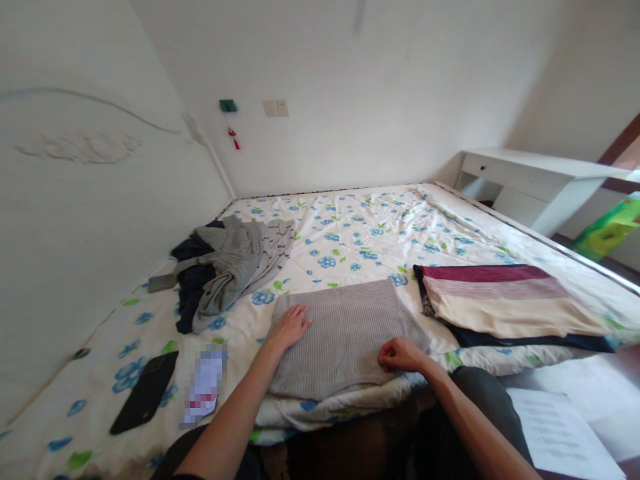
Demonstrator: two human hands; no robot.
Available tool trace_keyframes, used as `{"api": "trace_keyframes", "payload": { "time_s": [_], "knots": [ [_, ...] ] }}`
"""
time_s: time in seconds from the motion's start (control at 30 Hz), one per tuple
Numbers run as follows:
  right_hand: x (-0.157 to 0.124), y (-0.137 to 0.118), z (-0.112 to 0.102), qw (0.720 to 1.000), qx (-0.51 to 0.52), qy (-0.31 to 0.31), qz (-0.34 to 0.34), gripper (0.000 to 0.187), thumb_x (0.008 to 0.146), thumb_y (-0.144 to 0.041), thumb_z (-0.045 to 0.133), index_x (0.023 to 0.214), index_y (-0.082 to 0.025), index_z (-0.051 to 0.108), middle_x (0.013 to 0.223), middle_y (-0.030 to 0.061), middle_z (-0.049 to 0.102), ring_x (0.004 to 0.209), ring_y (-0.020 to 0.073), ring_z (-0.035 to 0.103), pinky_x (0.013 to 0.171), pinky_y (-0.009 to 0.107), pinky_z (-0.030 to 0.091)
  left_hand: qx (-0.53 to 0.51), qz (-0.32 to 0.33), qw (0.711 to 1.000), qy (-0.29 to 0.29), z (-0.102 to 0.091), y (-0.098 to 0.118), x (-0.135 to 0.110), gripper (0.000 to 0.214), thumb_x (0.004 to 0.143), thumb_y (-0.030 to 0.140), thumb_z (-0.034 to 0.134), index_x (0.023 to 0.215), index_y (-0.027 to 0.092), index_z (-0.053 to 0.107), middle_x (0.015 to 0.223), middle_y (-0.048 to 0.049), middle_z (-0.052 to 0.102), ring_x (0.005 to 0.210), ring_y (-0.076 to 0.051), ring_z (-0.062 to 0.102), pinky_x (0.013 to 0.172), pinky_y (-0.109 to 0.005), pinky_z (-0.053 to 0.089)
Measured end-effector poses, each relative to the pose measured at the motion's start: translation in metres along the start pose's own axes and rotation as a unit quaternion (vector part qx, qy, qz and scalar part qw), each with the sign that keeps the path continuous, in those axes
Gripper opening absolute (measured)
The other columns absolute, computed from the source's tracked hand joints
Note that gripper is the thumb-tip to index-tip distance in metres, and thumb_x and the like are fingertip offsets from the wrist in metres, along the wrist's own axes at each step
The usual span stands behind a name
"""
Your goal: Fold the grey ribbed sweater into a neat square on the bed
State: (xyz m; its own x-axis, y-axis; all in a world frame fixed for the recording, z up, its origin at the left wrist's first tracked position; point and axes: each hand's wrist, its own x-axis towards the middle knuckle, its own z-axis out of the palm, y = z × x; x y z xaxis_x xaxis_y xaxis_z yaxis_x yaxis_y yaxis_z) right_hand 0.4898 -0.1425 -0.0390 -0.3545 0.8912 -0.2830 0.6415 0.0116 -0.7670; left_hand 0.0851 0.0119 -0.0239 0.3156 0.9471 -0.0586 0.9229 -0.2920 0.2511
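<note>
A grey ribbed knit sweater [345, 327] lies folded into a rough rectangle at the front edge of the bed. My left hand [293, 327] rests on its left side, palm down with the fingers stretched out. At the sweater's right front part, my right hand [400, 355] has its fingers curled in and pressed against the knit; the fingertips are partly hidden. To the right is a stack of folded clothes [505, 303], with a striped maroon, pink and cream piece on top and dark cloth beneath.
A loose heap of grey and dark clothes [225, 260] lies at the left. Nearer are a black phone [145, 392] and a blurred-out item [204, 387]. A printed sheet [560, 433] is at lower right. A white desk [525, 177] stands beyond the floral-sheeted bed [345, 240].
</note>
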Motion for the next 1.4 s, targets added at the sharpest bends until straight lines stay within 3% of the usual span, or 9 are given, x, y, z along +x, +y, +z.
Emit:
{"api": "trace_keyframes", "payload": {
  "time_s": [0.23,0.4,0.6,0.7,0.77,0.9,1.13,1.23,1.4],
  "knots": [
    [0.017,-0.003,0.001,0.998,-0.001,-0.032,0.06,0.02,0.086,-0.024,0.069,0.071,-0.022,0.081,0.074,0.0018,0.083,0.068,0.0177,0.076,0.064,0.023,0.052,0.043,-0.086,0.995,0.024,0.008,-0.036,0.038,0.083,0.11,0.058,0.045,0.17,0.002,0.051,0.181,-0.0287,0.045,0.171,-0.041,0.042,0.14,-0.053,0.031],
    [0.032,-0.015,-0.002,0.994,0.019,-0.075,0.071,0.023,0.088,-0.022,0.069,0.066,-0.021,0.077,0.068,0.0011,0.08,0.063,0.0176,0.076,0.066,0.024,0.056,0.052,-0.114,0.987,0.099,0.011,-0.025,0.042,0.07,0.112,0.045,0.041,0.167,0.003,0.057,0.175,-0.0275,0.056,0.163,-0.041,0.051,0.135,-0.056,0.039],
    [0.095,-0.081,0.003,0.988,-0.069,0.135,0.007,0.031,0.104,-0.025,0.06,0.115,-0.019,0.089,0.111,0.0101,0.089,0.108,0.0258,0.085,0.102,0.033,0.061,0.095,-0.103,0.977,0.158,0.02,-0.018,0.047,0.065,0.111,0.037,0.043,0.167,0.008,0.059,0.177,-0.0214,0.055,0.165,-0.04,0.047,0.135,-0.059,0.039],
    [0.146,-0.125,0.028,0.977,-0.108,0.177,-0.057,0.048,0.107,-0.02,0.055,0.151,-0.016,0.075,0.152,0.0149,0.076,0.144,0.0276,0.07,0.125,0.039,0.051,0.089,-0.11,0.977,0.161,0.03,-0.024,0.048,0.068,0.112,0.038,0.043,0.169,0.004,0.055,0.177,-0.0233,0.054,0.167,-0.041,0.045,0.138,-0.061,0.032],
    [0.18,-0.148,0.049,0.97,-0.142,0.171,-0.095,0.059,0.108,-0.018,0.052,0.166,-0.014,0.061,0.177,0.0166,0.054,0.166,0.0306,0.048,0.137,0.048,0.038,0.086,-0.112,0.976,0.163,0.035,-0.028,0.048,0.069,0.112,0.036,0.041,0.171,0.001,0.052,0.178,-0.0243,0.052,0.167,-0.041,0.044,0.139,-0.06,0.031],
    [0.231,-0.17,0.082,0.965,-0.196,0.13,-0.112,0.063,0.114,-0.02,0.04,0.176,-0.013,0.046,0.19,0.0157,0.028,0.179,0.0364,0.019,0.143,0.066,0.02,0.082,-0.096,0.979,0.162,0.04,-0.033,0.045,0.066,0.113,0.031,0.037,0.171,0.006,0.053,0.178,-0.0225,0.053,0.168,-0.038,0.044,0.139,-0.059,0.031],
    [0.25,-0.143,0.075,0.965,-0.21,0.131,-0.086,0.066,0.12,-0.056,0.039,0.178,-0.026,0.046,0.189,0.0097,0.035,0.177,0.0341,0.024,0.143,0.065,0.014,0.066,-0.101,0.978,0.17,0.041,-0.036,0.05,0.067,0.112,0.034,0.04,0.172,0.008,0.054,0.179,-0.022,0.051,0.169,-0.039,0.042,0.14,-0.06,0.029],
    [0.238,-0.117,0.051,0.962,-0.227,0.138,-0.057,0.076,0.116,-0.07,0.041,0.18,-0.028,0.042,0.191,0.0095,0.03,0.178,0.0346,0.022,0.143,0.064,0.013,0.052,-0.113,0.979,0.164,0.039,-0.034,0.052,0.069,0.111,0.035,0.042,0.174,0.008,0.051,0.181,-0.0219,0.05,0.171,-0.039,0.04,0.141,-0.06,0.027],
    [0.21,-0.056,-0.008,0.95,-0.25,0.183,0.033,0.074,0.118,-0.063,0.037,0.182,-0.026,0.039,0.19,0.0111,0.031,0.177,0.0354,0.022,0.143,0.063,0.012,0.055,-0.12,0.979,0.155,0.033,-0.03,0.051,0.07,0.111,0.035,0.041,0.174,0.007,0.051,0.181,-0.0216,0.049,0.17,-0.039,0.041,0.141,-0.06,0.029]
  ]
}}
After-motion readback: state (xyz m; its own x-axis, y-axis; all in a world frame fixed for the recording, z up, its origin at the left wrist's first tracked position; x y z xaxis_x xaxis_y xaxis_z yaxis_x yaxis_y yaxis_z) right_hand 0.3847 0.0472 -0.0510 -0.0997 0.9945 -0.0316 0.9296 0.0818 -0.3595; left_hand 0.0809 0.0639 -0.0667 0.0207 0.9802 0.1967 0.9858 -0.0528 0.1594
